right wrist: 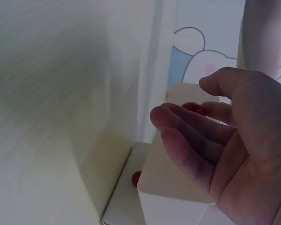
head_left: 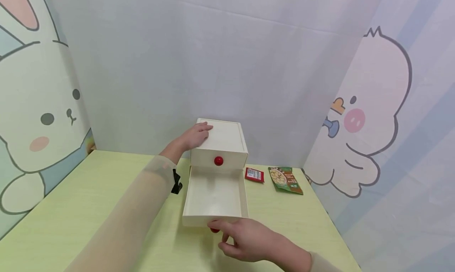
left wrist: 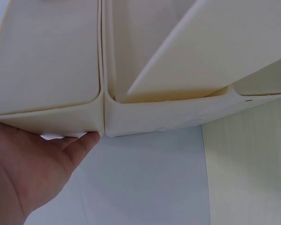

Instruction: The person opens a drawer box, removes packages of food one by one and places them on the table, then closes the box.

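Observation:
A white drawer cabinet (head_left: pixel 227 134) stands against the back curtain with a red knob (head_left: pixel 218 161) on its upper drawer, which is pushed in. Below that, a white drawer (head_left: pixel 213 193) is pulled far out towards me, its inside bare. My left hand (head_left: pixel 195 136) rests on the cabinet's top left edge. In the left wrist view, the left hand (left wrist: pixel 42 164) lies along the side wall. My right hand (head_left: pixel 249 240) is at the front of the pulled-out drawer, one finger hooked over its red knob (head_left: pixel 215 229). In the right wrist view, bent fingers partly hide this knob (right wrist: pixel 194 108).
On the pale green table (head_left: pixel 117 193), a small red packet (head_left: pixel 254 175) lies right of the cabinet. Farther right is a green and brown food pouch (head_left: pixel 285 180). Another red knob (right wrist: pixel 136 179) shows low down in the right wrist view. Cartoon-printed curtains enclose the sides.

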Demonstrator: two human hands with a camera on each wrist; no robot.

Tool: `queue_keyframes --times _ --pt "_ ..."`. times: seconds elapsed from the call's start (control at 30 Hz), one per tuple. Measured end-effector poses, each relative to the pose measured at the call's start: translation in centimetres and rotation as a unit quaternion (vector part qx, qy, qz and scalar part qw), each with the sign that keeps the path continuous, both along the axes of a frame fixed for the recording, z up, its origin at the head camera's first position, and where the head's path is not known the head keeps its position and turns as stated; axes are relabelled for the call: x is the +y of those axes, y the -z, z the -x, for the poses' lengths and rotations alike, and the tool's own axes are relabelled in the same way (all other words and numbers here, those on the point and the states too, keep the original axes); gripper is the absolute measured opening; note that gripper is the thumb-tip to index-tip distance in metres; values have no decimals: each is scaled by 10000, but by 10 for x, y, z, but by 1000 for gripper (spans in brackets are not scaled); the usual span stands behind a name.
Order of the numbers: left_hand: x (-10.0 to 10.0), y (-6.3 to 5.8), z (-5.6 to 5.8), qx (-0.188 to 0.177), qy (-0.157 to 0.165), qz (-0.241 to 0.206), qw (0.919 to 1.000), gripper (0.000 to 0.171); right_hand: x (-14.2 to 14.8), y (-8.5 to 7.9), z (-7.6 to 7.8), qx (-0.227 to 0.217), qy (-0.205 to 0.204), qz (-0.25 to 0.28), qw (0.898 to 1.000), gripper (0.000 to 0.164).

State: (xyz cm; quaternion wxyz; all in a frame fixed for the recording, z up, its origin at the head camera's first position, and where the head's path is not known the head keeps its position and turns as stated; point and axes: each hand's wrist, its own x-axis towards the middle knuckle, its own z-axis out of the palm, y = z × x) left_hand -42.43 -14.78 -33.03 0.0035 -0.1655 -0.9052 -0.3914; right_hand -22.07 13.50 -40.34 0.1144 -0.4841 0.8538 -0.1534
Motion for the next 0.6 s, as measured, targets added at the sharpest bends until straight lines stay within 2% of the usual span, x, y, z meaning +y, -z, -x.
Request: queue_keyframes --times 0.23,0.6 --pt "-1 1 1 3 -52 24 10000 61 -3 12 4 -118 -67 134 9998 51" --pt "-1 1 1 17 -39 9 10000 60 -3 31 10 -241 -138 381 9989 53"
